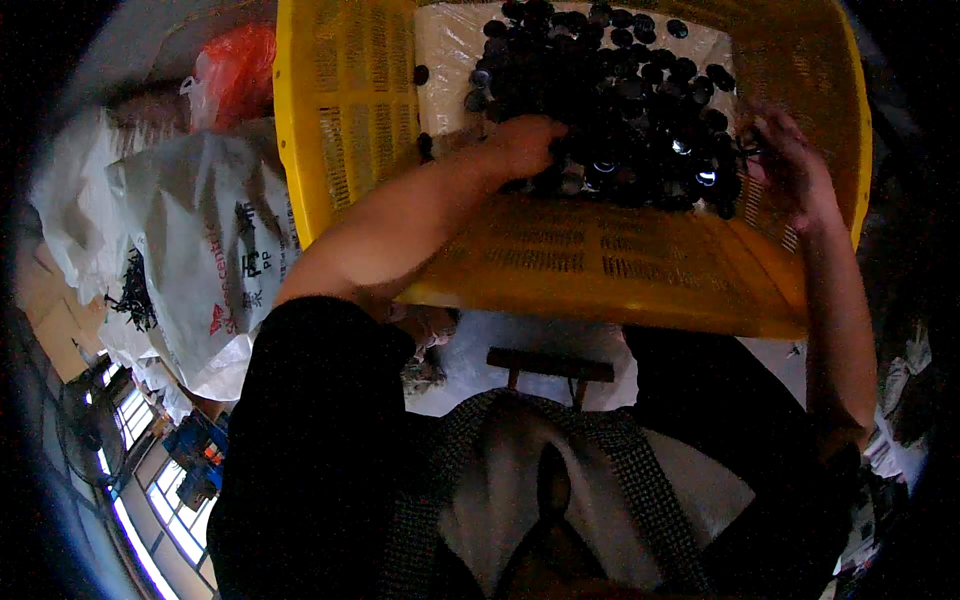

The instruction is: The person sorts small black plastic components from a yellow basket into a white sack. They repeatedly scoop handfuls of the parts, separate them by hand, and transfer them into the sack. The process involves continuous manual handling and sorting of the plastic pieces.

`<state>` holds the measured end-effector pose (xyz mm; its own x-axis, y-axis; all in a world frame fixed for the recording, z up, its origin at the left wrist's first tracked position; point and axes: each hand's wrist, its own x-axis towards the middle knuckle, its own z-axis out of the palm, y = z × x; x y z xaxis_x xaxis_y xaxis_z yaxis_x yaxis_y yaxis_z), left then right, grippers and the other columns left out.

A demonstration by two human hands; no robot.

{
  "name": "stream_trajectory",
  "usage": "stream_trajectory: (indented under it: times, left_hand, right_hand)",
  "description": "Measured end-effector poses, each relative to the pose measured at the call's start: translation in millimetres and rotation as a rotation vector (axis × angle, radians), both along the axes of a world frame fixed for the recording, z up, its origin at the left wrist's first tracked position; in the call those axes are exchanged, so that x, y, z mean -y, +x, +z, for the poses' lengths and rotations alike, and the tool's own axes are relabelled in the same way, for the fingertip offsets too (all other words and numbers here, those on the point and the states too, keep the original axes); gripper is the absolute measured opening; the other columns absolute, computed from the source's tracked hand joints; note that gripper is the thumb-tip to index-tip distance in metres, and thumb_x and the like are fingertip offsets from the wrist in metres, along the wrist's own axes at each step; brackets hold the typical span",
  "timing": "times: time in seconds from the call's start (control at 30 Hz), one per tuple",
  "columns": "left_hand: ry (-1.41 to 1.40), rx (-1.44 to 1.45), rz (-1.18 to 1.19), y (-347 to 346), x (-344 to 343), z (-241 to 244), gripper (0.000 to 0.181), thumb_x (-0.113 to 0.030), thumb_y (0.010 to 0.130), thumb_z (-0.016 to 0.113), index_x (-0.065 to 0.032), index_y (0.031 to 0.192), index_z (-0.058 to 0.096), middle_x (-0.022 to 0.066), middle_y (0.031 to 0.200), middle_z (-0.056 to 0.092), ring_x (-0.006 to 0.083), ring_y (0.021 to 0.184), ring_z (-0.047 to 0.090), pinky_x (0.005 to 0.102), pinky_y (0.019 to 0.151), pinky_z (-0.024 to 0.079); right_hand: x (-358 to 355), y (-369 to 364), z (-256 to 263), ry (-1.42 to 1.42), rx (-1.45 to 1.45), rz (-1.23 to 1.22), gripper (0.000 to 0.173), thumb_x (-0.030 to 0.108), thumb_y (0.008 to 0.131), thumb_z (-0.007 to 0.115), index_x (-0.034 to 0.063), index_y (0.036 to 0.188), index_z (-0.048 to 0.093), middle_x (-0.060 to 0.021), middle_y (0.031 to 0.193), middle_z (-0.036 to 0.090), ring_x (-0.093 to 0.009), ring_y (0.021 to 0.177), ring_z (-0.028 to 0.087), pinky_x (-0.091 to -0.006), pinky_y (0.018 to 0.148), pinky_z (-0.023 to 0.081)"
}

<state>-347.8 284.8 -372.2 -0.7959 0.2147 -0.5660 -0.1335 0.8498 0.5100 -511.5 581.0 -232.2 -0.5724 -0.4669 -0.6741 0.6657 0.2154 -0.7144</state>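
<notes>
A large yellow plastic basket (600, 304) with slotted walls stands before me. Inside it, many small round black pieces (637, 112) lie heaped on a pale, plastic-wrapped surface (450, 67). My left hand (529, 146) reaches into the near left part of the heap; its fingertips are hidden among the dark pieces, so its grip cannot be made out. At the heap's right edge, beside the basket's right wall, is my right hand (787, 161), with bent fingers around a small dark piece (748, 150).
White woven sacks (202, 262) bearing print stand left of the basket, with a red plastic bag (236, 75) above them. Dark thin parts (136, 296) show beside the sacks. Below the basket's near rim is a small brown wooden stand or stool (551, 365).
</notes>
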Motion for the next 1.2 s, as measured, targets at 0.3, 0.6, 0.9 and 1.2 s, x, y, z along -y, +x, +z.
stream_trajectory:
  times: [0.3,0.6,0.9,1.2]
  left_hand:
    - [0.040,-0.489,-0.160,-33,-89,-16,0.039,-0.017,0.074,0.060,-0.0167,0.113,0.059,0.0135,0.129,0.044,0.0355,0.119,0.038,0.0442,0.096,0.038]
    - [0.332,0.070,0.273,-39,-56,-4,0.042,-0.036,0.079,0.064,-0.0070,0.109,0.059,0.0142,0.109,0.058,0.0247,0.098,0.057,0.0397,0.083,0.047]
    - [1.654,0.560,0.790,-27,-34,96,0.028,-0.020,0.092,0.047,-0.0037,0.115,0.049,0.0116,0.113,0.056,0.0267,0.104,0.056,0.0462,0.084,0.050]
    - [1.534,0.405,0.919,-18,-28,141,0.033,-0.020,0.090,0.051,-0.0041,0.119,0.047,0.0088,0.116,0.055,0.0267,0.104,0.056,0.0482,0.083,0.050]
  right_hand:
    - [3,-1,-26,-0.132,0.016,0.028,0.033,0.023,0.088,0.050,0.0085,0.118,0.048,-0.0052,0.100,0.057,-0.015,0.089,0.055,-0.0274,0.074,0.047]
    - [-10,-5,-25,-0.093,-0.013,0.064,0.033,0.024,0.088,0.050,0.0094,0.118,0.051,-0.0046,0.097,0.059,-0.012,0.085,0.056,-0.0246,0.070,0.048]
    - [29,28,23,-0.358,0.114,0.038,0.031,0.030,0.091,0.051,0.0060,0.110,0.052,-0.0065,0.093,0.060,-0.015,0.070,0.062,-0.0272,0.060,0.054]
    - [65,57,96,-0.689,0.068,0.068,0.037,0.035,0.095,0.039,0.0024,0.106,0.051,-0.0105,0.092,0.059,-0.022,0.087,0.060,-0.0333,0.070,0.052]
